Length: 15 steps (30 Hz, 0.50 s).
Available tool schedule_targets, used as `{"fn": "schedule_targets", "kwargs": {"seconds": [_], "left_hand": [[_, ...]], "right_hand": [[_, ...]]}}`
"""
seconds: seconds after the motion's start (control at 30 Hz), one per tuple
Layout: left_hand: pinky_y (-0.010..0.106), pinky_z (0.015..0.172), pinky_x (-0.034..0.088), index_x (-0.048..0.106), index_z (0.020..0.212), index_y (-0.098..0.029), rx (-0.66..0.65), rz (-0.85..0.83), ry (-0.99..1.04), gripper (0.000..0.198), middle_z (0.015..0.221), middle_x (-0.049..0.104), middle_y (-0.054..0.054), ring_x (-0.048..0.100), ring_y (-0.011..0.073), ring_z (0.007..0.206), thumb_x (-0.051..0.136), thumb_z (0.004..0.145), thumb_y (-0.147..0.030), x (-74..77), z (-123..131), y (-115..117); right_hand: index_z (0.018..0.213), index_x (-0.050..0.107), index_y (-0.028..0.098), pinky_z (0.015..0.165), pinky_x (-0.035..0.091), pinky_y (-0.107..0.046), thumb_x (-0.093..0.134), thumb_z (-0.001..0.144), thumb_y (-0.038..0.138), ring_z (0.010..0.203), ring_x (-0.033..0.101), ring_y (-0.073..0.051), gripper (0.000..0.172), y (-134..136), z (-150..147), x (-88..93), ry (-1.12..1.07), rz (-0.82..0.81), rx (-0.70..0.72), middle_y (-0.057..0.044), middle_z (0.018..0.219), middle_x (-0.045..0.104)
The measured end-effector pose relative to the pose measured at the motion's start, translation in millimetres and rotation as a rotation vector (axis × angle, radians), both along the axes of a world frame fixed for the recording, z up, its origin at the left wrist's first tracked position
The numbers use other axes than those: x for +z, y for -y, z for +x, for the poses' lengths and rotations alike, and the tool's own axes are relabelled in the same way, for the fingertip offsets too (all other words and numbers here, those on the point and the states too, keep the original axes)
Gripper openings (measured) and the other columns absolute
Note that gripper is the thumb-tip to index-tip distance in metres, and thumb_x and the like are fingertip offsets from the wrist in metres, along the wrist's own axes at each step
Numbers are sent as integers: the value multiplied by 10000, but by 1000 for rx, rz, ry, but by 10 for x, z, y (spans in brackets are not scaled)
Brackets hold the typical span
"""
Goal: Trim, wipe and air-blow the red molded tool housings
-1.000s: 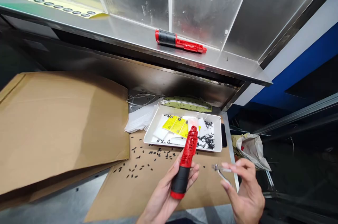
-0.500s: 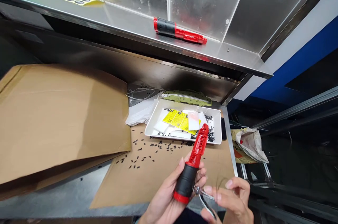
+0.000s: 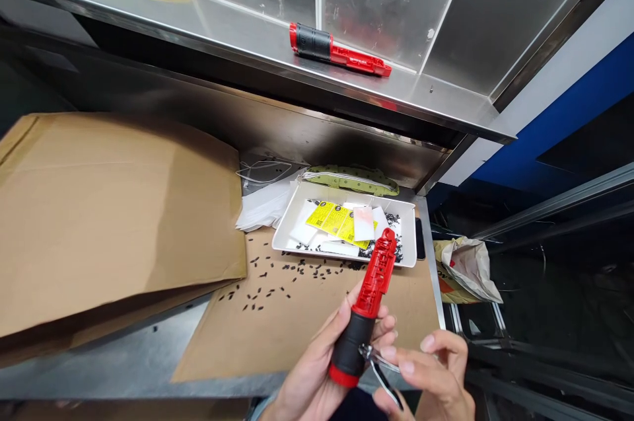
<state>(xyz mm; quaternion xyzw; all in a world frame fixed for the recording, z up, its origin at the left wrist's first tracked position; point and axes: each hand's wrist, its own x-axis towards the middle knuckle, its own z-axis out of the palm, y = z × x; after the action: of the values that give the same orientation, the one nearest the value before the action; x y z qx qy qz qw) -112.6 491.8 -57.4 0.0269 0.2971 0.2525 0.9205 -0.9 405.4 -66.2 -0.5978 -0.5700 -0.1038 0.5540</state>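
Observation:
A red and black tool handle (image 3: 364, 315) rests in my left hand (image 3: 317, 358). Its open red half, with moulded ribs inside, points up and away; the black sleeve and red end cap lie towards my palm. My left fingers wrap round it from below. My right hand (image 3: 436, 375) grips a small two-armed metal tool (image 3: 380, 368), like pliers or snips; the exact kind cannot be told. Its silver head meets the right side of the black sleeve. Part of its arms is hidden by my right fingers.
A white tray (image 3: 282, 250) holds yellow labels, white pieces and tiny black parts. More black bits (image 3: 262, 292) lie scattered on the cardboard sheet (image 3: 218, 348). A large carton (image 3: 123, 209) stands left. A similar red and black handle (image 3: 341, 51) lies on the metal shelf (image 3: 232, 31).
The silver head of the small tool has come in against the black sleeve. The handle in my left hand has shifted slightly right. The whole view has tilted a little.

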Motion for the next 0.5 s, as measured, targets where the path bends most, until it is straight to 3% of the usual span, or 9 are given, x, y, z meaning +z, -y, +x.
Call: {"fn": "schedule_targets", "kwargs": {"seconds": [0.13, 0.5], "left_hand": [[427, 960, 563, 741, 1122, -164, 15, 37, -23, 471, 985, 778, 121, 732, 320, 1016, 849, 717, -378, -11, -8, 17], [386, 923, 577, 757, 1117, -197, 18, 45, -8, 486, 973, 785, 110, 744, 288, 984, 875, 690, -396, 21, 14, -3]], "right_hand": [[968, 589, 257, 721, 368, -362, 671, 928, 328, 720, 579, -199, 116, -23, 28, 46, 50, 3, 9, 15, 766, 793], [961, 626, 287, 741, 363, -364, 682, 912, 352, 786, 518, -233, 99, 3, -56, 38, -67, -12, -51, 4, 765, 783]]}}
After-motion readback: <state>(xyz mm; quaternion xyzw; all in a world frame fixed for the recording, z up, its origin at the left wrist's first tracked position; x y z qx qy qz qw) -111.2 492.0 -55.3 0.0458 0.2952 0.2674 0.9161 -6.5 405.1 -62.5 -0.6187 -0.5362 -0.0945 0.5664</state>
